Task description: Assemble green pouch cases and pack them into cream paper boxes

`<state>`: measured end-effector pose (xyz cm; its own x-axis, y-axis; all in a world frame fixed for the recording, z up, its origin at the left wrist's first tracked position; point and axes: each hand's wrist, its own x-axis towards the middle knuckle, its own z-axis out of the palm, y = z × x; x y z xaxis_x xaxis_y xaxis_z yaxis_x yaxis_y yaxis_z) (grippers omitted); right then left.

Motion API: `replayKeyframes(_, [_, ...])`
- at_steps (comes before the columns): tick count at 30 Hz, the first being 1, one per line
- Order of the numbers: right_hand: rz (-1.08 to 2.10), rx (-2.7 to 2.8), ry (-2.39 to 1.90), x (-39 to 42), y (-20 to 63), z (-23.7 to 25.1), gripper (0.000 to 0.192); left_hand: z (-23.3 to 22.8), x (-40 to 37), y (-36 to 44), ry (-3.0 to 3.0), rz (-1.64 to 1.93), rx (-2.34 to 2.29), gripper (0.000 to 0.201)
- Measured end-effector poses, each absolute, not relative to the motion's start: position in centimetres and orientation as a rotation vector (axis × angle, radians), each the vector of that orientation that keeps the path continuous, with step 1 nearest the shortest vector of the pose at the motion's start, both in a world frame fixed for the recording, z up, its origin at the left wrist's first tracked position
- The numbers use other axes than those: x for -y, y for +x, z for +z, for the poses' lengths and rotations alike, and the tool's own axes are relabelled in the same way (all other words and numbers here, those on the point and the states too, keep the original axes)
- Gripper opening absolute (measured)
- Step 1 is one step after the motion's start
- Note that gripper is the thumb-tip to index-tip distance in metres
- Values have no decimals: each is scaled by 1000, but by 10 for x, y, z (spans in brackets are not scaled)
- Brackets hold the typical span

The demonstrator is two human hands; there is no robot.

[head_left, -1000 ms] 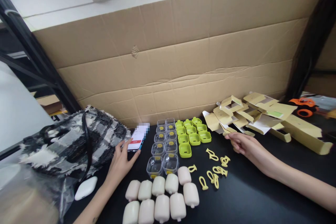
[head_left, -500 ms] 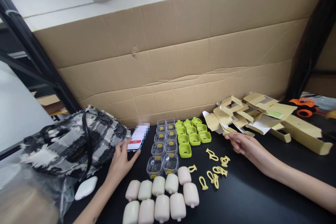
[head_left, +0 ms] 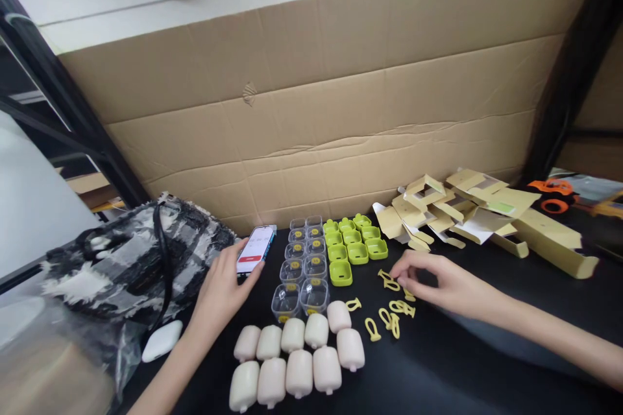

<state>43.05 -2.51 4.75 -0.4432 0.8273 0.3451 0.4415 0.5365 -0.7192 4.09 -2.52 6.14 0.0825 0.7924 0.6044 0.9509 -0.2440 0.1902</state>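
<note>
Right hand [head_left: 440,285] has moved in from the flat cardboard boxes [head_left: 467,214] to the yellow clips [head_left: 392,311] mid-surface, grip apart, fingertips touching one. Left hand [head_left: 221,292], grip apart, stays on the phone [head_left: 256,248] beside the bag [head_left: 121,266].

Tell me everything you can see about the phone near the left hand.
The phone is a slim smartphone with a blue edge. It lies flat on the black table, screen up and lit: mostly white with a red bar near its lower end. It sits between the black-and-white bag and the clear plastic cups. The left hand has its fingertips at the phone's near edge.
</note>
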Motion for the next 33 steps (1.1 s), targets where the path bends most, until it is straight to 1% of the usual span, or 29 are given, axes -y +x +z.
replayKeyframes(2, [580, 2225, -990, 24, 425, 60, 16, 81, 36, 67, -2231, -879, 1647, 41])
replayKeyframes(5, [381, 2377, -964, 18, 412, 74, 18, 102, 55, 109, -2407, -844, 1509, 24])
replayKeyframes(7, [310, 2487, -916, 17, 398, 76, 18, 109, 69, 134, -2542, -804, 1411, 15])
replayKeyframes(9, [275, 2595, -853, 19, 382, 72, 16, 110, 82, 155, -2731, -704, 1234, 12])
replayKeyframes(11, [245, 2666, -818, 22, 367, 64, 12, 106, 92, 170, -2803, -531, 1053, 13])
replayKeyframes(14, [189, 2685, -843, 25, 353, 52, 9, 98, 95, 179, -2786, -487, 890, 19])
replayKeyframes(19, [160, 2600, -933, 20, 357, 51, 7, 95, 84, 174, -2671, -604, 952, 15])
replayKeyframes(23, [142, 2570, -934, 11, 363, 63, 23, 91, 87, 171, -2636, -713, 969, 15])
replayKeyframes(26, [77, 2643, -884, 5, 357, 64, 27, 80, 96, 173, -2563, -905, 804, 10])
replayKeyframes(28, [34, 2691, -881, 2, 350, 61, 26, 73, 102, 176, -2471, -962, 647, 7])
replayKeyframes(30, [9, 2719, -906, 0, 344, 57, 25, 69, 106, 178, -2396, -947, 534, 8])
replayKeyframes(33, [-2, 2757, -971, 0, 341, 56, 15, 69, 110, 180, -2343, -934, 481, 11])
